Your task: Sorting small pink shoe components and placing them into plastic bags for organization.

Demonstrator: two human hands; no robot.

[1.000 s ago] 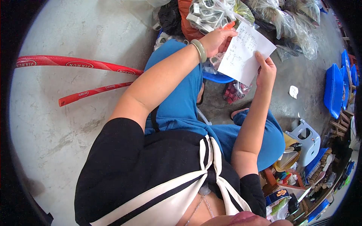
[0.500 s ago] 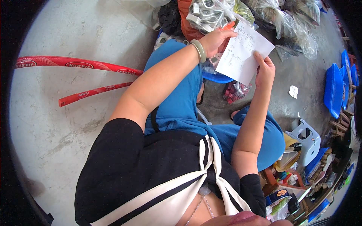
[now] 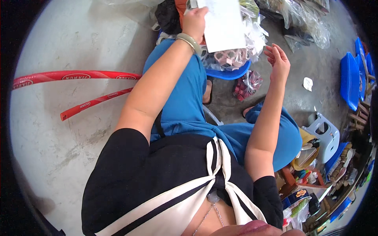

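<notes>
A white sheet of paper hangs from my left hand, whose thumb and fingers pinch its left edge. Faint writing shows near its top. Below the sheet, pale pink strap-like pieces lie in clear plastic within a blue basin. My right hand is off the paper, open, its fingers loosely bent and pointing left. Its fingertips are close to the crumpled clear plastic at the basin's right side; contact cannot be made out.
Two red curved tubes stick out at my left. A small bag of dark red checked stuff lies on the floor below the basin. Blue basins, a light blue stool and a rack of brushes stand at right.
My left hand has carried the paper up and to the left. The right hand has let go of it, and more of the basin and pink pieces shows.
</notes>
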